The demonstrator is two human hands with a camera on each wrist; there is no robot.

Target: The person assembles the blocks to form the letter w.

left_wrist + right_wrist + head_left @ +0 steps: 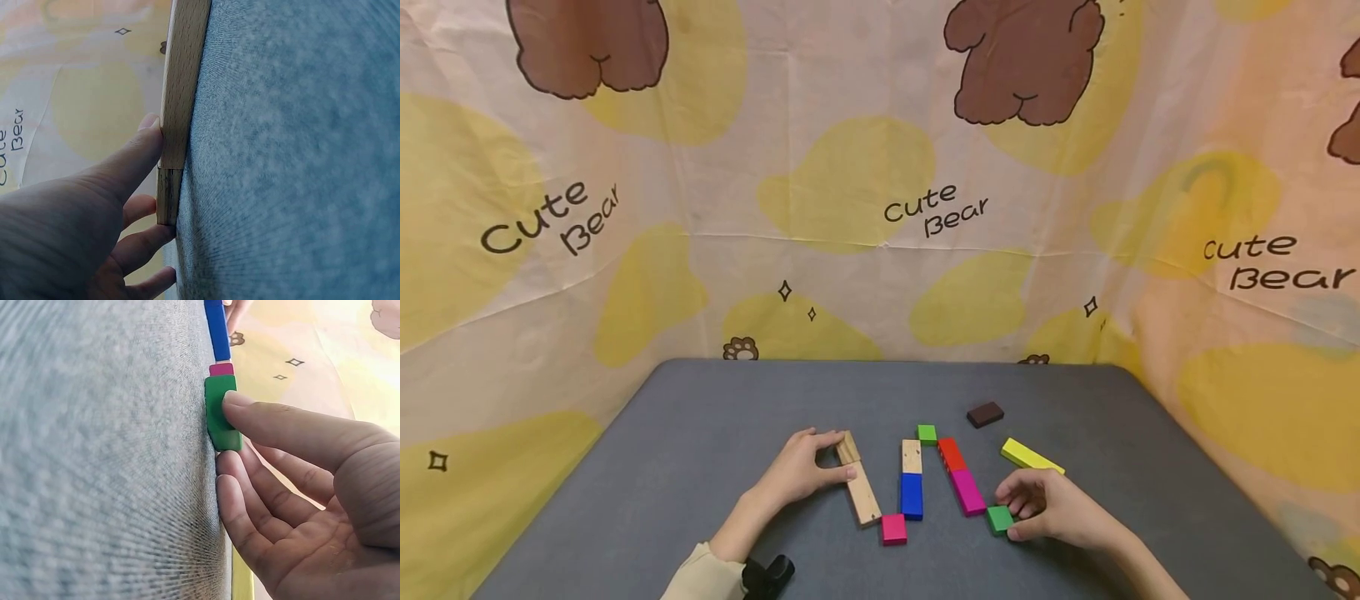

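Observation:
My left hand (797,471) holds two plain wooden blocks lying end to end. Its thumb presses the side of the longer block (863,496), while fingers reach round the far end of the shorter block (167,195). On the other side, my right hand (1060,510) pinches a dark green block (1000,520) at the near end of a magenta block (967,492). The right thumb lies on the green block's near side in the right wrist view, with the curled fingers at its end.
Between the hands, a pink block (893,529), a blue block (912,497), a wooden block (912,456), a light green block (927,434) and a red block (951,454) continue a zigzag. A yellow block (1030,456) and a dark brown block (985,414) lie apart on the grey table (760,392).

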